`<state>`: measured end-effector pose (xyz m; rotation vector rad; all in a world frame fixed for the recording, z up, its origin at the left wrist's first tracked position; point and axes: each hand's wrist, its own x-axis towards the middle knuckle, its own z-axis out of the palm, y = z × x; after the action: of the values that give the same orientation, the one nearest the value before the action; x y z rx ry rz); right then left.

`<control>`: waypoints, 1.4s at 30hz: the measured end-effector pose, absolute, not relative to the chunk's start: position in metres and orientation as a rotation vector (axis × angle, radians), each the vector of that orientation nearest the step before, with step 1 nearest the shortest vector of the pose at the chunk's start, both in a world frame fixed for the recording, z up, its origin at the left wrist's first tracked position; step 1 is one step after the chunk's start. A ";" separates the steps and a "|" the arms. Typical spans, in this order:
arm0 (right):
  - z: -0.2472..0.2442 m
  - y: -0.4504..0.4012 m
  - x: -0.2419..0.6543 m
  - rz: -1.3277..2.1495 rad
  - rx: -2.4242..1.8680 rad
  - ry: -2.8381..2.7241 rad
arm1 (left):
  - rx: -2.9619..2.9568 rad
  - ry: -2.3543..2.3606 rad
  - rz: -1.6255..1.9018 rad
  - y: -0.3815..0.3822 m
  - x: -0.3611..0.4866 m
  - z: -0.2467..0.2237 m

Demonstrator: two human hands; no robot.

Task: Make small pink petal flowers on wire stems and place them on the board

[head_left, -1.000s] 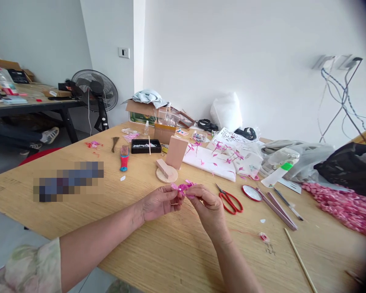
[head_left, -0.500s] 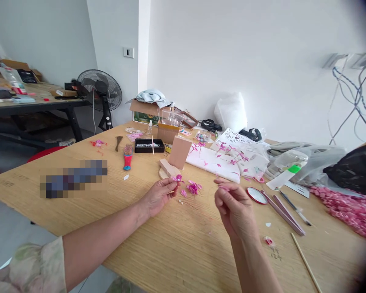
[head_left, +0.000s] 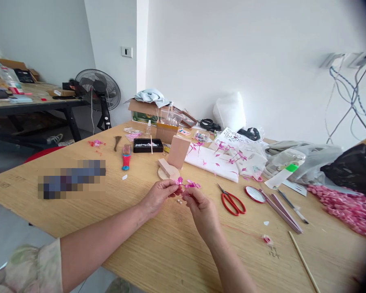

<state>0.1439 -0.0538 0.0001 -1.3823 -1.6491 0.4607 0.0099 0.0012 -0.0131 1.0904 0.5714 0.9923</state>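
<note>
My left hand (head_left: 158,198) pinches a small pink fabric flower (head_left: 179,181) by its thin stem, with thumb and forefinger. Close against it, my right hand (head_left: 201,209) has its fingertips pressed together near the stem; what they hold is too small to make out. Just behind those fingers lies a pink blossom (head_left: 192,184). A few white beads (head_left: 179,201) rest on the table below the fingertips. From a small red spool (head_left: 266,239), a fine red thread (head_left: 239,230) runs left towards my right forearm. Red-handled scissors (head_left: 233,202) lie to the right of my right hand.
A wooden block stand (head_left: 179,152) is behind my hands. Beyond are a black tray (head_left: 148,145), a brush (head_left: 126,156) and a white foam slab (head_left: 213,165) with pink flowers. A round red-rimmed mirror (head_left: 255,194), a pen-like brush (head_left: 293,206) and a wooden stick (head_left: 303,260) lie right.
My right hand has moved left, in to my left hand and the flower. The scissors and the thread from the spool now show where my right hand and forearm were.
</note>
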 end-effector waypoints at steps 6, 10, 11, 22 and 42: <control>0.005 -0.058 0.140 0.020 -1.322 -1.795 | 1.144 0.630 1.011 0.001 0.009 -0.012; 0.007 -0.059 0.135 -0.118 -1.360 -1.854 | 1.157 0.637 0.993 -0.001 0.010 -0.010; 0.007 -0.059 0.135 -0.140 -1.366 -1.874 | 1.152 0.632 0.985 -0.002 0.011 -0.009; 0.005 -0.056 0.136 -0.308 -1.406 -1.885 | 1.076 0.572 0.923 -0.007 0.011 -0.007; 0.000 -0.054 0.139 -0.220 -1.424 -1.823 | 1.069 0.573 0.852 -0.008 0.011 -0.007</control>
<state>0.1394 -0.0537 0.0002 -1.4239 -1.8231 -0.2197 0.0110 -0.0083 -0.0067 1.0691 0.5728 0.8518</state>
